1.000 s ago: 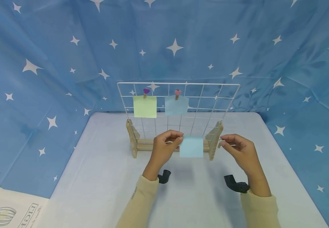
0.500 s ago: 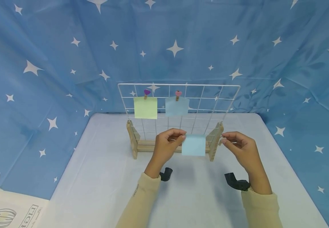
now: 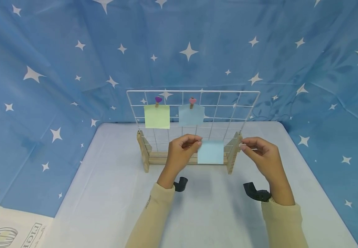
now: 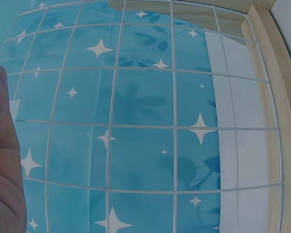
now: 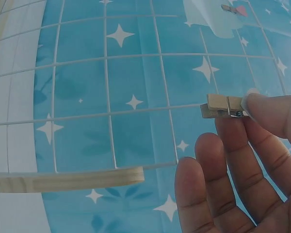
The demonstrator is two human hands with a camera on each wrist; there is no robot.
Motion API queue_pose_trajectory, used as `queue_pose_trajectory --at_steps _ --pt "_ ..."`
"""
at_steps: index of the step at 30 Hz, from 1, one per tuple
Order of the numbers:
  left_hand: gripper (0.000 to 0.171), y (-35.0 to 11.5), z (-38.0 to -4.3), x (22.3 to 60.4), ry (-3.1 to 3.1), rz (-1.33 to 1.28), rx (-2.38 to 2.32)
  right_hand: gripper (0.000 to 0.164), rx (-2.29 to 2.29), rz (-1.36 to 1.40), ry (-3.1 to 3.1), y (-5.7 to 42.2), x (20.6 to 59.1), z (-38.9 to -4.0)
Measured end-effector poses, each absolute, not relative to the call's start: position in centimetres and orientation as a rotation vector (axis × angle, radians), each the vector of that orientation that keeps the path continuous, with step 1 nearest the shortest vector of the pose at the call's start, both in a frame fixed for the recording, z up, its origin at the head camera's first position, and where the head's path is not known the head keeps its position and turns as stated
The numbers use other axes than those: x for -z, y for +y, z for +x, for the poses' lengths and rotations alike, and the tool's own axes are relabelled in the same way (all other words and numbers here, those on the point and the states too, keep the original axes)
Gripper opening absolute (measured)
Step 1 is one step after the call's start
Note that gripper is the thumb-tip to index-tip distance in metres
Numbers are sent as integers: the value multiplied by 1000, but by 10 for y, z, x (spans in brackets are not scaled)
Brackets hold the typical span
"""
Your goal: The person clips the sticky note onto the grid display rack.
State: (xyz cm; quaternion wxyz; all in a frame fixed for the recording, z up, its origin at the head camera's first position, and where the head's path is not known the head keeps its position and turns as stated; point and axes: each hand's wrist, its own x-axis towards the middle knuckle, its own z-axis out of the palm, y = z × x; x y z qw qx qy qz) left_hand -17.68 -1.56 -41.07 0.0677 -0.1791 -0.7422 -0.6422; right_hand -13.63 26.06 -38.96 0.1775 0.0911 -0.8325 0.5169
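My left hand (image 3: 182, 151) pinches a light blue paper note (image 3: 210, 152) by its upper left corner, so that it hangs in front of the lower part of a white wire grid (image 3: 193, 91). To the right of the note, my right hand (image 3: 262, 151) holds a small wooden clothespin (image 5: 218, 103) between thumb and fingers. Higher on the grid, a pale green note (image 3: 157, 117) hangs from a clothespin with a purple heart (image 3: 158, 99). Beside it another blue note (image 3: 191, 115) hangs from one with a pink heart (image 3: 192, 101). The left wrist view shows only part of my left hand.
Two wooden feet (image 3: 143, 151) joined by a crossbar hold the grid upright on a white-covered table (image 3: 117, 193). A blue cloth with white stars (image 3: 216, 34) hangs behind and at both sides. Black camera mounts (image 3: 256, 193) stick out from both wrists.
Both hands have risen a little. The blue note in my left hand has moved up and slightly right with it, while the clothespin has stayed in my right hand.
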Motion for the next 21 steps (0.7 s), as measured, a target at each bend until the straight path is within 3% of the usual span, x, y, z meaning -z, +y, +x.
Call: queue_pose_trajectory --at_steps 21 --pt "14 -9 -190 396 -2131 -562 1958 18 -1454 258 -2348 259 373 -149"
